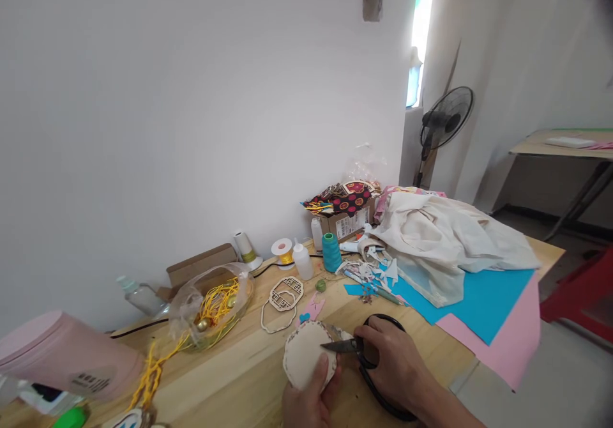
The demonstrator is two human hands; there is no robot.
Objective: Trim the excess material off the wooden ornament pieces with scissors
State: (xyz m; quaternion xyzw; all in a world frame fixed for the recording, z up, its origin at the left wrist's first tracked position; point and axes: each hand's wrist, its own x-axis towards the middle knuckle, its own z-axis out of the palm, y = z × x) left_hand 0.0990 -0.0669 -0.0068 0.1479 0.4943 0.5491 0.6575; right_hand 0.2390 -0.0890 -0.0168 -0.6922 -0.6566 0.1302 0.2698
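Observation:
My left hand point(313, 393) grips a round, cream-coloured fabric piece point(306, 354) with a scalloped, patterned edge, the thumb pressed on its face. In my right hand point(395, 358) is a pair of black-handled scissors point(342, 346), their dark blades pointing left across the piece's right edge. Whether the blades are parted is hard to make out. Just beyond the piece lie a pink paper scrap point(313, 306) with a small blue shape on it and a wooden lattice frame point(286, 294). A thin outline frame point(278, 319) rests partly under the lattice.
Behind stand a teal thread cone point(330, 253), a white squeeze bottle point(302, 262) and a cardboard box of cloth point(347, 220). Cream fabric point(431, 236) covers blue point(493, 300) and pink sheets at right. A plastic bag of yellow cords point(215, 306) and a pink canister point(67, 354) are left.

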